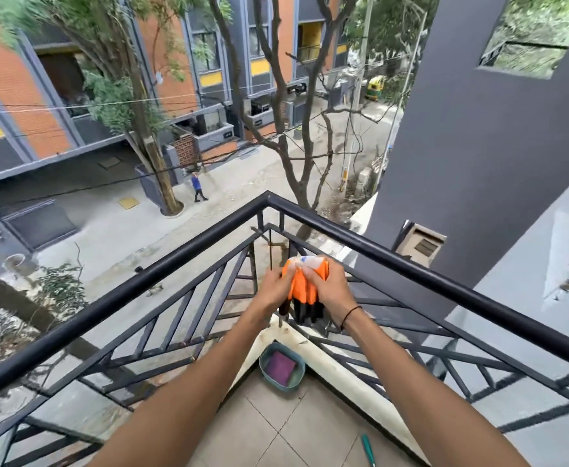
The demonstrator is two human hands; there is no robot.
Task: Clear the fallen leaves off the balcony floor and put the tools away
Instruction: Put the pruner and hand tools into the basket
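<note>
Counted: two hands, one orange-and-black bundle, one basin, one purple item in it, one teal handle, one railing.

Both arms stretched forward over the balcony corner, wrists close together. Left hand (274, 287) clamped on the left edge of the orange bundle (305, 285), fingers curled round the fabric. Right hand (330, 287) clamped on its top and right side, fingers pinching near a white patch at the top; a thin black band worn on that wrist. Black part of the bundle hung down below both grips. Could not tell what the bundle was, perhaps gloves or a cloth.

Below the grips, on the tiled floor (276, 419) in the corner, sat a teal basin (263, 365) with a purple item (280, 364) lying inside. Further below and to the right of the grips lay a teal handle (368, 449) on the tiles, near the low wall. Black railing (182, 261) met at a corner just beyond the grips.
</note>
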